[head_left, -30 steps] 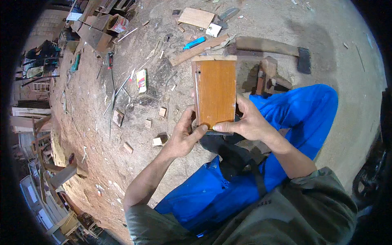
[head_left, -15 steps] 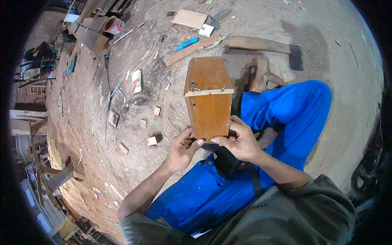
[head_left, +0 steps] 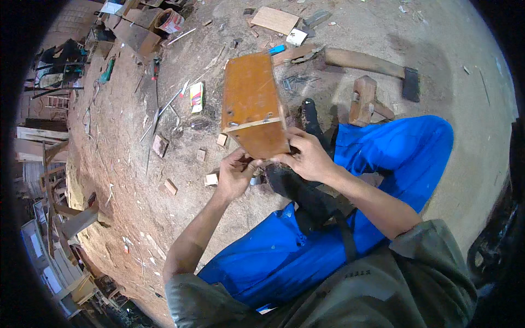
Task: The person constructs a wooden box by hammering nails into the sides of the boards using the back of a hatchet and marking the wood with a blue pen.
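Both of my hands grip the near end of an orange-brown wooden box [head_left: 250,90], held up in front of me and tilted. My left hand [head_left: 235,172] pinches its lower left corner, with the thumb at the bottom edge. The fingers of my right hand [head_left: 307,156] wrap the lower right side, thumb along the bottom. A pale strip [head_left: 254,125] crosses the box where two faces meet, and small metal bits show beside it. The box's underside is hidden.
An axe [head_left: 372,64] with a wooden handle lies beyond my knee, near a wooden block tool [head_left: 362,101]. Several nails [head_left: 295,82] are on the ground. A yellow-red packet [head_left: 197,97], wood offcuts [head_left: 170,186] and a flat board [head_left: 275,20] are scattered about.
The box has moved left and away from me, and its far end now leans to the left. Both hands moved with it, still gripping. Nails on the ground and my dark shoe came into view.
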A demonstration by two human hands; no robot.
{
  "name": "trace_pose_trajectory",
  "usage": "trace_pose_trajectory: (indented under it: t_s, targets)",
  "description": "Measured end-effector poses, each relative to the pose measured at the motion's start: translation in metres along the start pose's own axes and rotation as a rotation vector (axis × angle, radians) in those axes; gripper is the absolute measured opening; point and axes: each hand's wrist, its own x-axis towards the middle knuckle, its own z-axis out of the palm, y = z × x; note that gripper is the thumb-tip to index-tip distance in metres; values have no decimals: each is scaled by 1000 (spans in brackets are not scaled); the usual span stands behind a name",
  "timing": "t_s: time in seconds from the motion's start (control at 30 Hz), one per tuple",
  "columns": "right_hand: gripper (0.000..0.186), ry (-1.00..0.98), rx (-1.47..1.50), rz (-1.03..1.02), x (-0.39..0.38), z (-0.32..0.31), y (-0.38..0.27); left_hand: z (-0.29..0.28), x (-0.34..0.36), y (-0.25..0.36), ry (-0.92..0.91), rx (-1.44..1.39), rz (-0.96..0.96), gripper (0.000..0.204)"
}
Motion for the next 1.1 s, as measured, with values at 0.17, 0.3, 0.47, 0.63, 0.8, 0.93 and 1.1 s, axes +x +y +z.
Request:
trace_pose_trajectory:
  t_s: [0.17,0.3,0.47,0.63,0.8,0.93,1.1]
  targets:
    - [31,-184,-82,20,20,14,62,-11,27,-48,132,256,-68,26]
    - [32,-267,-206,143,30,22,48,-26,29,-93,163,355,-47,37]
    - [26,-420,-603,193,25,17,44,-47,35,-159,158,649,233,54]
    - [23,-374,-536,113,62,-34,-3,-57,28,-152,53,930,426,51]
    - [14,4,-825,199,127,-91,91,-50,40,-156,76,893,430,43]
    - [17,-92,-1005,47,137,-88,140,-46,57,-140,0,944,523,45]
    - [18,-233,-1152,18,135,-79,119,5,69,-131,107,734,405,38]
